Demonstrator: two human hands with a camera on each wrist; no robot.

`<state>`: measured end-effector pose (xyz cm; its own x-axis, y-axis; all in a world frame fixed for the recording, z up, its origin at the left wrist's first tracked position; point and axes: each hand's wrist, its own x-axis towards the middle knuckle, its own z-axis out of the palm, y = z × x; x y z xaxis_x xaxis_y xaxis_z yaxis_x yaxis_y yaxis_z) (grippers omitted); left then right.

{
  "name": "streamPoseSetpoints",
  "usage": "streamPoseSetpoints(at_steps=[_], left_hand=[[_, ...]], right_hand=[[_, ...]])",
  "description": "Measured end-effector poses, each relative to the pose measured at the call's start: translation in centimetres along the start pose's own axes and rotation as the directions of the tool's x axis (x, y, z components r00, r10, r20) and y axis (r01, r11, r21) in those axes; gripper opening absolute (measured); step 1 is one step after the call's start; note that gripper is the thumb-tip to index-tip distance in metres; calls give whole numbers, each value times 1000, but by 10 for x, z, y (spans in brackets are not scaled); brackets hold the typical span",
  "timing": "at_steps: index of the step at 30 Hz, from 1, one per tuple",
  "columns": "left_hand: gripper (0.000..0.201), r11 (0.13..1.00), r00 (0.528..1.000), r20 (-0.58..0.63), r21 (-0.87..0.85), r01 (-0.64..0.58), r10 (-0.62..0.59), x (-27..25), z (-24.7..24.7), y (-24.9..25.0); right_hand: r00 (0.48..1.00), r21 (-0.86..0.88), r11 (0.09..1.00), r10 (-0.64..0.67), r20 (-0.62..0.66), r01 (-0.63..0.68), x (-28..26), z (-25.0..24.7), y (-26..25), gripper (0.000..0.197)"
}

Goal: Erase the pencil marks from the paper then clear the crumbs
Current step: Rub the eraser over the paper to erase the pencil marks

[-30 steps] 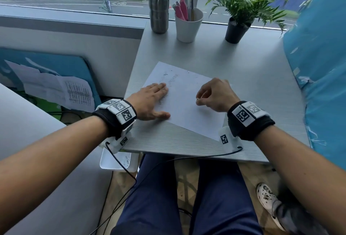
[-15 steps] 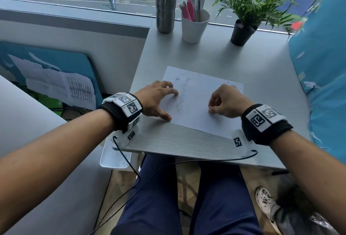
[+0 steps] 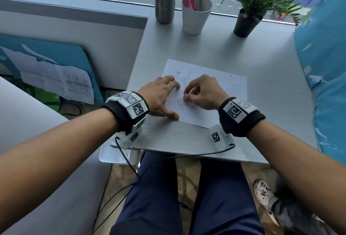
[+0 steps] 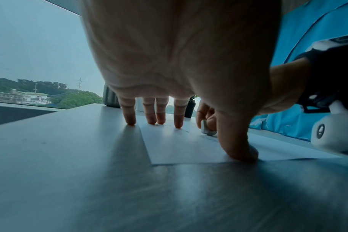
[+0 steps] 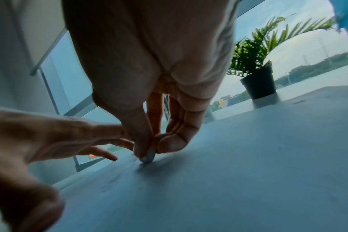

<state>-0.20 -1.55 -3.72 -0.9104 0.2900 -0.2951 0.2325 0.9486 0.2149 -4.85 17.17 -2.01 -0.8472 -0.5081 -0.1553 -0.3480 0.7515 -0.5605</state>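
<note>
Since the earlier frames both hands have closed toward each other over the white sheet of paper [image 3: 211, 102] lying on the grey table [image 3: 262, 70]. Spread flat, the left hand [image 3: 161, 97] pins the sheet's left edge with straight fingers [image 4: 178, 117] and thumb. Just beside it, the right hand [image 3: 203, 93] pinches a small grey-white eraser [image 4: 206, 128] between thumb and fingertips, its tip touching the paper. Faint pencil marks [image 3: 185, 80] run in a column from the eraser toward the sheet's far edge, with dark crumbs [image 3: 234, 85] scattered to the right. My judgement: rubbing should travel away from the body along that column, the right hand nearest.
</note>
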Motion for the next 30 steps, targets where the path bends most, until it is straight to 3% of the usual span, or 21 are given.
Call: streamPoseSetpoints(at_steps=[4,8,12,17,21,25,28,30], left_hand=[[109,999,1000,0,35,10,-10,-2,1,0],[109,999,1000,11,39,15,-16,-2,1,0],[111,999,1000,13,31,19,-19,-2,3,-2],[110,999,1000,11,28,14,-15,-2,3,-2],[113,1000,1000,19,25,18,-18,-2,6,-5],[111,999,999,29,37,17,-18,-2,4,-3],[111,999,1000,16,38,16,-16,-4,4,-2],[109,999,1000,10,36,17,-17,-5,2,-3]], right_hand=[[976,-47,994,-92,199,103,-13,5,-12,7],[1000,-17,1000,-18,8,18,7,-6,-2,8],[977,-73,988,-121,178,135,-6,5,-11,7],[999,-55,998,-38,23,39,5,-10,0,8],[970,-81,983,-143,196,162,-12,3,-12,8],[999,-31,999,-22,31,23,2,-11,1,10],[977,-34,989,-135,162,143,-14,3,-12,7],[979,-47,991,-112,171,122,-7,-1,-11,8]])
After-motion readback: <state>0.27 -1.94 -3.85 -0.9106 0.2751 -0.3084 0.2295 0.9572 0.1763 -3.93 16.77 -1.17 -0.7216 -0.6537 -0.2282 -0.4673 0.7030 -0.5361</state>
